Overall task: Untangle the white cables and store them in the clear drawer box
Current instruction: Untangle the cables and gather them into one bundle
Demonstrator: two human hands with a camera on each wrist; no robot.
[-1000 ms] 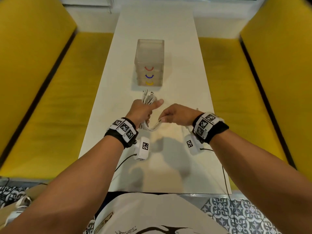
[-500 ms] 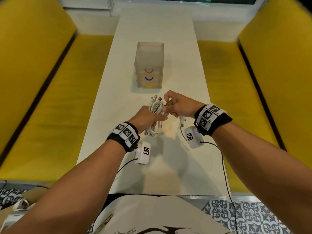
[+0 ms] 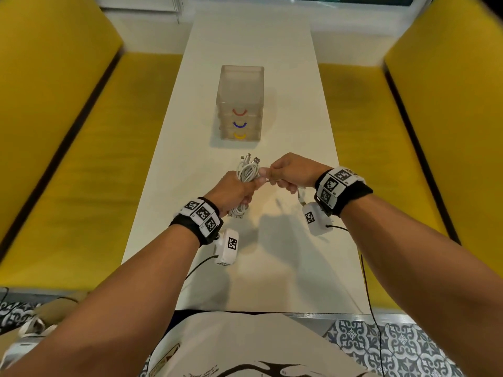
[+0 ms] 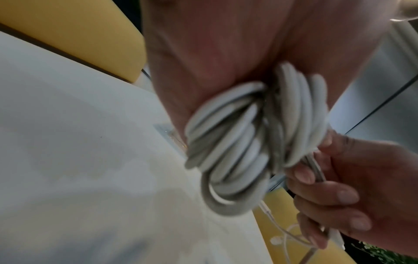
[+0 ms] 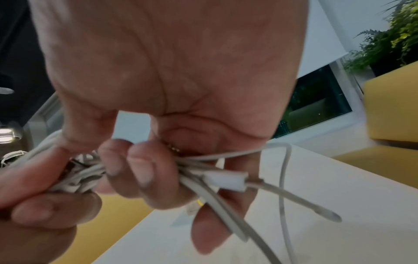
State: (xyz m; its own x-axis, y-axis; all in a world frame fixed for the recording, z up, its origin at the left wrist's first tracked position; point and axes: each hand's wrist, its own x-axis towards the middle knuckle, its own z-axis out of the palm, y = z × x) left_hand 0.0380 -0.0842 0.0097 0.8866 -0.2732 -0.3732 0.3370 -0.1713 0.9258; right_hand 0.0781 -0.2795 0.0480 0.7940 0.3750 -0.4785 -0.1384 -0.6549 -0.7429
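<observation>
Left hand grips the coiled cables above the table, just short of the closed drawer box; right hand, fingers curled, pinches loose cable ends beside the coil

Coiled white cables held above table, near closed clear drawer box.

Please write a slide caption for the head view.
Left hand grips coiled white cables; right hand pinches a strand, before the closed drawer box.
</observation>
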